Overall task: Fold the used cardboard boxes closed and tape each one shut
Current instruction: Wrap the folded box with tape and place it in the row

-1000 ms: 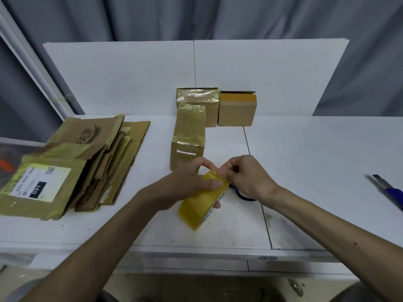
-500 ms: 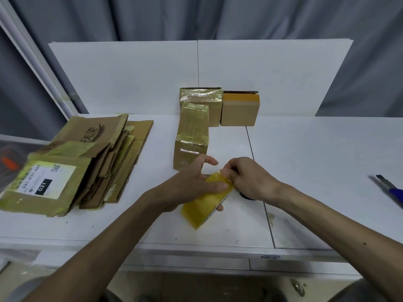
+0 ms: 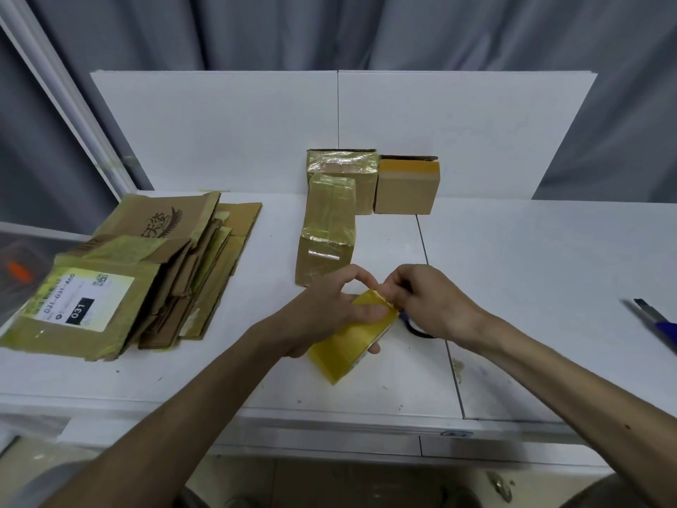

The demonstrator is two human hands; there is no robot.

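A roll of translucent yellow packing tape (image 3: 351,339) is held just above the white surface (image 3: 531,287), near its front edge. It is gripped by the left hand (image 3: 322,313), whose fingers and thumb are curled round its rim. The fingers of the right hand (image 3: 428,302) are bent in tightly and pinched at the roll's upper edge, apparently picking at the loose end of the tape (whether any has been lifted free cannot be told).

Three boxes stand assembled towards the back. A tall cardboard box wrapped in glossy tape (image 3: 328,229) is nearest the hands. Behind it, touching it, is a second tape-covered cardboard box (image 3: 344,170), and just beside that a plain brown box with an orange band across its top (image 3: 404,192). All three appear closed, so they are judged finished.

To the left, well apart, lies a stack of flattened used cardboard boxes (image 3: 146,276), none yet folded up. Most of the work is therefore judged to remain. A blue-handled utility knife (image 3: 655,320) lies at the far right.
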